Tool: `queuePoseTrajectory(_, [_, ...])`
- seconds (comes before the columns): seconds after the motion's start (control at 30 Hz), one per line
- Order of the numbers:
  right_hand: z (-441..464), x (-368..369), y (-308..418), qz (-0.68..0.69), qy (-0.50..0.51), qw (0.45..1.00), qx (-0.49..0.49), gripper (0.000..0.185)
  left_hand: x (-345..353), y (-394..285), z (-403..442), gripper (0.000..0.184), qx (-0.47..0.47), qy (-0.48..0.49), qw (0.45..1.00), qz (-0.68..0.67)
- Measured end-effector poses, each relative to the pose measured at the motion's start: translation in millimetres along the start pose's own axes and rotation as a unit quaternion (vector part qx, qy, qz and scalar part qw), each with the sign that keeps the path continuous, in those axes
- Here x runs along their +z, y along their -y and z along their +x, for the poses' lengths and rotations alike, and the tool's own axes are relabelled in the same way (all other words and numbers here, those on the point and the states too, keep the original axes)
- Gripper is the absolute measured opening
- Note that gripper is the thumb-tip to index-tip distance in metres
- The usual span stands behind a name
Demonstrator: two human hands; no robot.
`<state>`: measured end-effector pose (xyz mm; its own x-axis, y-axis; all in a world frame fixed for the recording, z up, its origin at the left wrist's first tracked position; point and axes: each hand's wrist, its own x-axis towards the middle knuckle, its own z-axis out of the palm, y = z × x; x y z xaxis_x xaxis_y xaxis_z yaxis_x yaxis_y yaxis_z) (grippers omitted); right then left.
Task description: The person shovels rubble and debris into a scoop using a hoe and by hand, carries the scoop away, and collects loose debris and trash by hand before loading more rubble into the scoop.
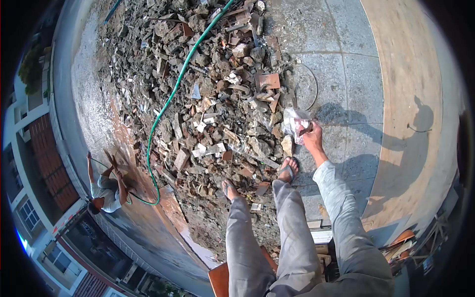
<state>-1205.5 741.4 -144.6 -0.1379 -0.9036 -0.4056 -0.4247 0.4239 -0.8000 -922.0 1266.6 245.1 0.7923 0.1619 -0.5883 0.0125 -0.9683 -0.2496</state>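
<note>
My right hand (312, 139) is closed around a crumpled clear plastic bag (292, 120) that has some reddish-pink colour on it. What the bag contains, if anything, I cannot make out. It is held out over the edge of a rubble heap (213, 104), near the grey paving (346, 74). Both my feet, in flip-flops, stand at the rubble: one foot (288, 169) by the paving and the other (229, 189) among the broken pieces. My left hand is out of the frame.
A green hose (173, 94) runs across the rubble toward a crouching person (109, 190) at the left. Broken tile (267, 80) and stones litter the heap. A thin wire loop (315, 91) lies on the paving. A tan wall (410, 64) stands at the right.
</note>
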Motion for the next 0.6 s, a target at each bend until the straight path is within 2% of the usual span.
queuePoseTrajectory(0.13, [-57.7, -43.6, 62.1, 0.034, 0.047, 0.998, 0.015, 0.021, -32.0, 37.4, -54.9, 0.060, -0.043, -0.010, 0.998, -0.054])
queuePoseTrajectory(0.2, [-83.8, -69.5, 110.6, 0.243, 0.076, 0.959, 0.124, 0.020, -46.1, 58.3, -78.7, 0.060, -0.057, -0.020, 0.994, -0.088])
queuePoseTrajectory(0.23, [-93.7, -81.7, 125.8, 0.233, 0.081, 0.961, 0.121, 0.020, -50.4, 69.6, -87.5, 0.061, -0.061, -0.022, 0.993, -0.104])
queuePoseTrajectory(0.3, [-106.6, -107.5, 153.1, 0.348, 0.112, 0.885, 0.288, 0.023, -54.4, 88.6, -100.3, 0.062, -0.057, -0.035, 0.988, -0.139])
queuePoseTrajectory(0.37, [-116.7, -133.3, 195.1, 0.382, 0.180, 0.845, 0.327, 0.032, -62.8, 109.0, -110.6, 0.062, -0.047, -0.027, 0.987, -0.149])
queuePoseTrajectory(0.43, [-123.9, -145.2, 212.5, 0.389, 0.195, 0.847, 0.305, 0.026, -63.6, 120.7, -108.2, 0.066, -0.007, 0.002, 0.995, -0.095])
queuePoseTrajectory(0.47, [-127.4, -148.2, 233.6, 0.380, 0.195, 0.853, 0.301, 0.026, -60.4, 124.5, -98.2, 0.070, 0.042, 0.019, 0.998, -0.037])
queuePoseTrajectory(0.53, [-131.4, -148.5, 281.5, 0.431, 0.209, 0.843, 0.246, 0.031, -55.1, 132.2, -81.7, 0.075, 0.090, 0.033, 0.995, -0.034])
queuePoseTrajectory(0.6, [-129.6, -143.9, 320.8, 0.426, 0.213, 0.848, 0.233, 0.031, -46.7, 127.4, -56.2, 0.079, 0.070, 0.043, 0.994, -0.076])
